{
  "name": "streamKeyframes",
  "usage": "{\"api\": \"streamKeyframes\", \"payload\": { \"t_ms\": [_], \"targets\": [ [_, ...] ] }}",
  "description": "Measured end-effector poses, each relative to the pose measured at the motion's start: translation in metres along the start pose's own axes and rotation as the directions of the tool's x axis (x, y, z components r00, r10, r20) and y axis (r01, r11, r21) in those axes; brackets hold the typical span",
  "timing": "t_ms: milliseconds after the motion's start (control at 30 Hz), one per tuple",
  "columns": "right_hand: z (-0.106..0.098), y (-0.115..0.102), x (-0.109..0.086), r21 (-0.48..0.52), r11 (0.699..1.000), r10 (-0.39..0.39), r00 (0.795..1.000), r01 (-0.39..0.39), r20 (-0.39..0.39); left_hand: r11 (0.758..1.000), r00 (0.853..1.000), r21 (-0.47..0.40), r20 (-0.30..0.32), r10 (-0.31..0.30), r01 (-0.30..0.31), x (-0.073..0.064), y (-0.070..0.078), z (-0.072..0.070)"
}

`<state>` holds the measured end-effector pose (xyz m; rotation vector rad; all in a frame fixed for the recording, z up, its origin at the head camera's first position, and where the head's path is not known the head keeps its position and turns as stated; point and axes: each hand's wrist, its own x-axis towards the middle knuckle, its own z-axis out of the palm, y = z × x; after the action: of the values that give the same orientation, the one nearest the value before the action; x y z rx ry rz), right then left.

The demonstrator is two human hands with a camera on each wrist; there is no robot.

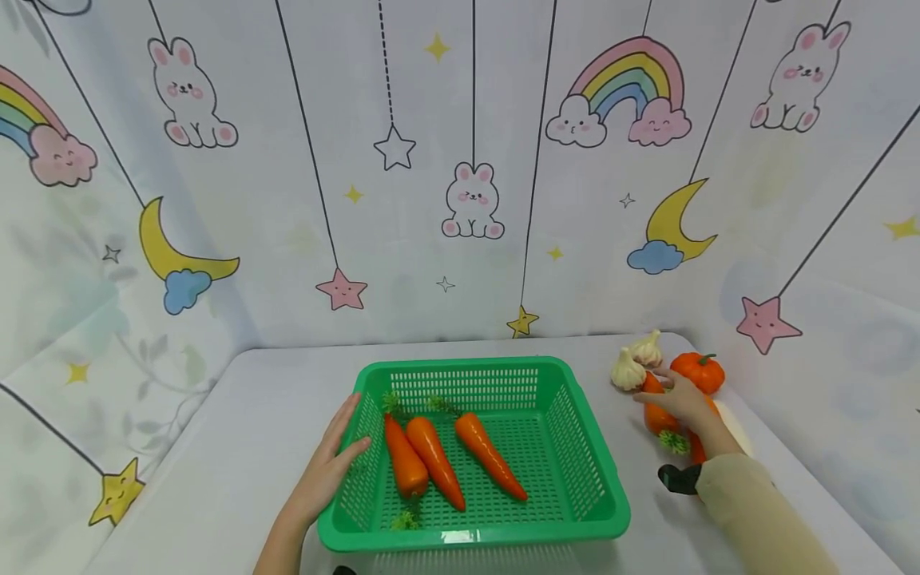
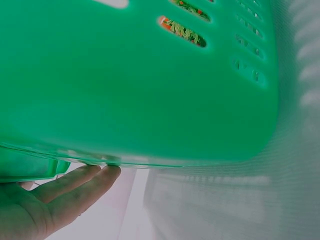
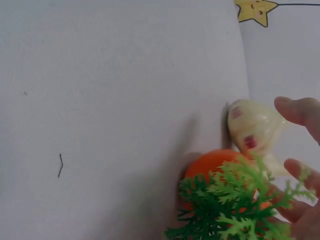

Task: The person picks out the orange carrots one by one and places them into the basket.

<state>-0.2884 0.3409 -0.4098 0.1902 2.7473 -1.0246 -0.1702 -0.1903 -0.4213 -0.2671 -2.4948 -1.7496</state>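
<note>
A green plastic basket (image 1: 467, 537) holds three toy carrots (image 1: 490, 455) with leafy green tops. My left hand (image 1: 325, 467) lies along the basket's left side, fingers straight; in the left wrist view those fingertips (image 2: 107, 172) touch the green wall. Off to the right, my right hand (image 1: 686, 399) reaches over another carrot (image 1: 656, 415) with its fingers spread. In the right wrist view this carrot's green top (image 3: 225, 200) partly covers the hand, so finger contact is unclear. Two garlic bulbs (image 1: 628, 370) sit just beyond the fingers.
A small orange pumpkin (image 1: 699, 370) stands behind the right hand. Under the right forearm are another orange vegetable and a white item (image 1: 735, 427), both partly hidden. The white table (image 1: 216, 479) meets a patterned cloth backdrop (image 1: 402, 239) at the back and sides.
</note>
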Motion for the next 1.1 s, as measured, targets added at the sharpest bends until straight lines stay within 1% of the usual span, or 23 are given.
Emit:
{"api": "streamKeyframes", "payload": {
  "t_ms": [100,233,300,467,567,667,767,867,1000,1100],
  "targets": [
    [0.002,0.001,0.000,0.000,1.000,-0.008,0.999,0.008,0.034,1.000,1.000,0.008,-0.004,0.000,0.000,0.000,0.000,-0.001],
    [0.004,0.002,0.000,-0.009,1.000,0.009,0.997,-0.008,0.077,1.000,1.000,0.010,-0.003,0.005,-0.005,0.000,0.000,-0.001],
    [0.006,0.002,0.001,-0.015,1.000,0.018,0.997,-0.017,0.073,1.000,1.000,0.006,-0.002,0.007,-0.007,0.000,0.000,-0.001],
    [0.010,0.003,0.003,-0.027,1.000,0.013,1.000,-0.012,0.018,1.000,1.000,-0.005,0.003,0.006,-0.006,0.000,0.000,0.000],
    [0.010,0.003,0.004,-0.042,0.999,0.016,1.000,-0.016,0.004,1.000,1.000,-0.007,0.004,0.006,-0.006,0.000,0.000,0.000],
    [0.010,0.004,0.004,-0.034,0.999,0.036,0.999,-0.036,0.005,1.000,1.000,-0.004,0.004,0.007,-0.007,0.000,0.000,0.000],
    [0.010,0.004,0.003,-0.002,0.998,0.057,0.998,-0.057,0.012,1.000,1.000,-0.002,0.003,0.014,-0.014,0.000,-0.001,0.000],
    [0.010,0.005,0.002,0.073,0.994,0.076,0.997,-0.078,0.024,1.000,1.000,-0.003,0.002,0.020,-0.020,0.001,-0.002,0.000],
    [0.011,0.005,-0.002,0.185,0.977,0.103,0.994,-0.109,0.042,1.000,1.000,-0.006,0.002,0.024,-0.024,0.000,-0.001,0.000],
    [0.010,0.003,-0.007,0.224,0.966,0.118,0.992,-0.127,0.053,1.000,1.000,-0.014,0.003,0.025,-0.025,0.000,-0.001,0.000]
  ]
}}
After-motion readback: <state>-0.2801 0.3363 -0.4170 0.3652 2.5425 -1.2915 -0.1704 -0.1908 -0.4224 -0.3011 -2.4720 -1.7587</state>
